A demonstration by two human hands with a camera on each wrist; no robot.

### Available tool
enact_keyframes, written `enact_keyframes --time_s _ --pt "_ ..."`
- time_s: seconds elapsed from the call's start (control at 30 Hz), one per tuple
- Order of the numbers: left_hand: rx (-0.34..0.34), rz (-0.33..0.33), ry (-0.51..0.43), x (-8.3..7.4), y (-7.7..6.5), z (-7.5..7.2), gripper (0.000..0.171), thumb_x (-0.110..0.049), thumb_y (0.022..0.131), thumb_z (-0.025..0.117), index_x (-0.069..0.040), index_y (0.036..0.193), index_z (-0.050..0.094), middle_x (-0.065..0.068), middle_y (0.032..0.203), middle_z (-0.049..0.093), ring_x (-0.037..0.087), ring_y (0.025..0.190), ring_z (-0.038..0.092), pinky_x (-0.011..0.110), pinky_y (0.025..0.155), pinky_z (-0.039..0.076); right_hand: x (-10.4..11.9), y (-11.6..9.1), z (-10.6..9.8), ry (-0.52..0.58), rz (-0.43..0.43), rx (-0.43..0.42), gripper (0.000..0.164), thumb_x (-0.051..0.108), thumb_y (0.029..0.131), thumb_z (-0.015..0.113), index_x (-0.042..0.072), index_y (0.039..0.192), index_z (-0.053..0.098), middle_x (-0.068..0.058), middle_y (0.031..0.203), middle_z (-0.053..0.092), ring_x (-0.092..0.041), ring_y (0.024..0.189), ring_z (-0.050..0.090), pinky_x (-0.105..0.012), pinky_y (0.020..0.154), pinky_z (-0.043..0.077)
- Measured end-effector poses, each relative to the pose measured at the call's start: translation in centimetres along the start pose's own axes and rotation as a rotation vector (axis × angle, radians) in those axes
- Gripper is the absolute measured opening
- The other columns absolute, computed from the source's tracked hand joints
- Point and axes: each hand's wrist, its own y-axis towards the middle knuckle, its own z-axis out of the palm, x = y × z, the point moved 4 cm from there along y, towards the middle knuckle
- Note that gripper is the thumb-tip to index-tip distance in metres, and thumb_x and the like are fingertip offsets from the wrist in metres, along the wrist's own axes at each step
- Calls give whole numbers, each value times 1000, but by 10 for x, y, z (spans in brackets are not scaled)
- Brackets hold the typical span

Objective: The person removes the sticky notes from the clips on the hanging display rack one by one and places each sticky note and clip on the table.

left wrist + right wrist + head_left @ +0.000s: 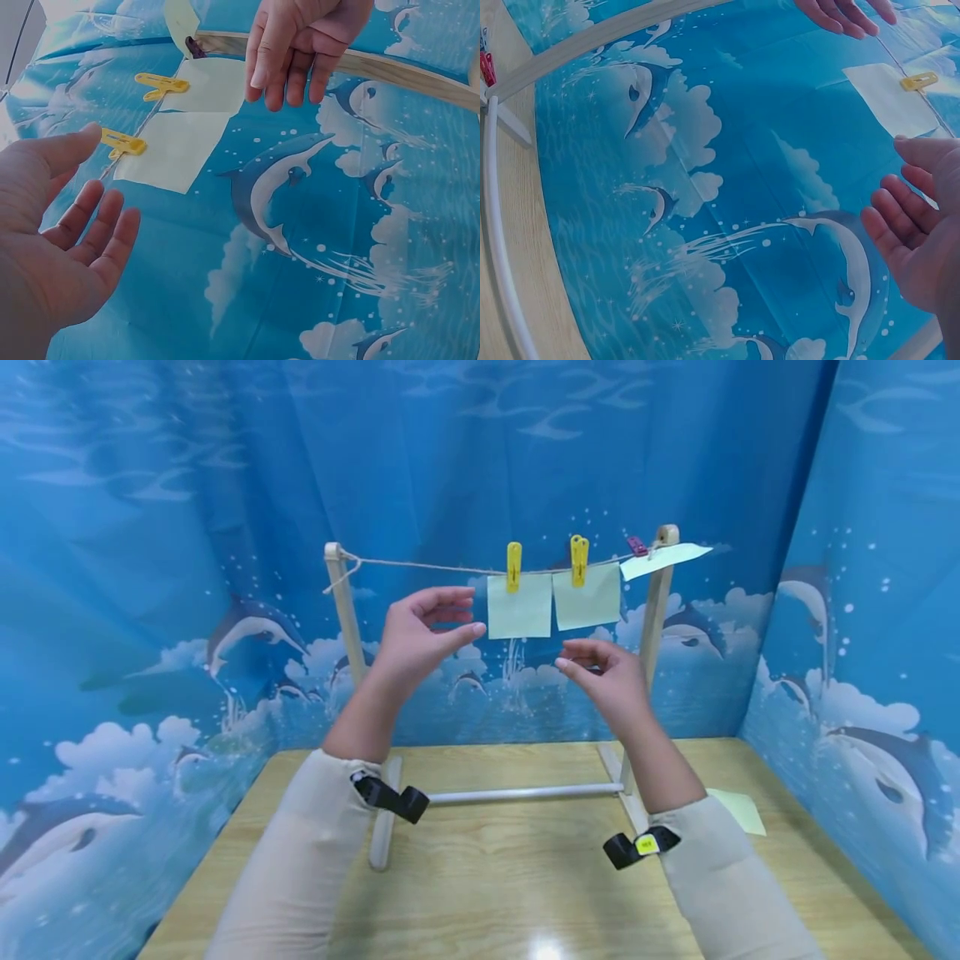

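Three pale green paper notes hang on a string [420, 564] tied between two wooden posts. The left note [519, 614] and the middle note [588, 602] each carry a yellow clothespin [513, 567], [579, 560]. The right note [667, 560] sticks out sideways beside a dark purple clothespin [637, 546]. My left hand [423, 631] is raised just left of the left note, thumb and fingers apart, holding nothing. Below the middle note is my right hand [609, 681], its fingers loosely bent with nothing between them.
The wooden frame's left post [345, 610] and right post [654, 618] stand on the table [495, 877], joined low by a white bar [525, 794]. Another green note [738, 811] lies at the right. Red and blue clothespins [487, 67] show at the right wrist view's edge.
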Motion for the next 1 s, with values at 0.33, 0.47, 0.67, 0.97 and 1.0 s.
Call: enact_keyframes --time_s 0.33,0.47,0.67,0.97,1.0 --pt "-59 -22 56 -17 18 2 36 -28 85 78 -22 119 69 -2 115 65 9 105 58 28 85 55 4 9 6 -23 50 -2 54 53 86 67 17 126 64 0 114 66 -16 102 63 -32 87 55" --pt "-50 -42 77 -26 25 5 35 -25 85 78 -23 119 69 -3 114 64 9 104 59 28 85 55 5 10 8 5 85 6 58 54 84 68 16 128 64 -1 116 66 -21 103 65 -35 89 54" --pt "-65 -46 110 -41 36 12 36 -23 84 78 -22 119 69 -3 113 65 8 104 59 26 84 55 6 11 11 55 101 -9 57 50 86 69 14 129 64 -3 119 65 -22 101 66 -34 91 53" --pt "-18 -88 223 -60 51 21 45 -20 82 81 -24 124 67 -3 122 62 10 112 55 26 88 53 14 16 20 122 87 -12 47 39 91 67 10 128 63 -8 116 67 -18 95 67 -32 87 55" --pt "-11 -90 237 -60 53 22 46 -20 82 81 -24 125 66 -4 122 62 10 113 54 26 89 53 16 17 20 129 87 -18 46 38 91 68 9 127 64 -8 114 68 -18 94 67 -33 86 56"
